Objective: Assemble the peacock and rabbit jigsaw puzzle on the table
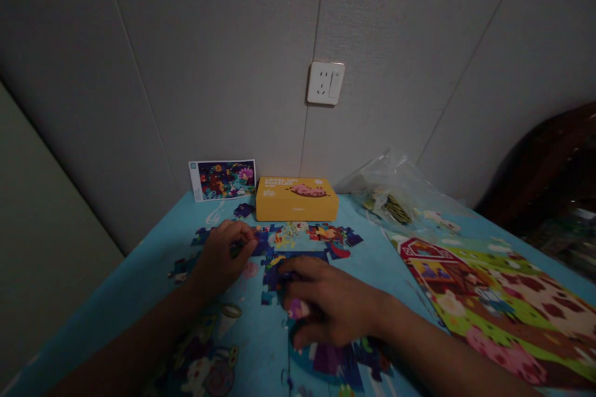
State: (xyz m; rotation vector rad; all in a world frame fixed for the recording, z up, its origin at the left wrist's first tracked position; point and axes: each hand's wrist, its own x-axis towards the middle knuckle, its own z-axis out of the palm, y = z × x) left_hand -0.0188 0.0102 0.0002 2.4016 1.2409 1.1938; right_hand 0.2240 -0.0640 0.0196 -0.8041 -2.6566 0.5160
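My left hand (223, 257) hovers over the left part of the puzzle, its thumb and fingers curled together in a pinch. Whatever may be between those fingertips is too small and dark to make out. Dark blue joined puzzle pieces (272, 276) lie just right of it. On those pieces rests my right hand (328, 298), fingers bent and apart, gripping nothing I can see. Beneath and in front of that palm is another joined section (333, 363) with purple and blue shapes, partly covered. Loose pieces (184, 268) lie left of my left wrist.
A yellow puzzle box (297, 206) stands by the wall, beside a propped picture card (223, 180). Farther right are a clear plastic bag (391, 198) with pieces inside and a farm-scene puzzle (503, 304). The blue patterned cloth (153, 273) covers the table.
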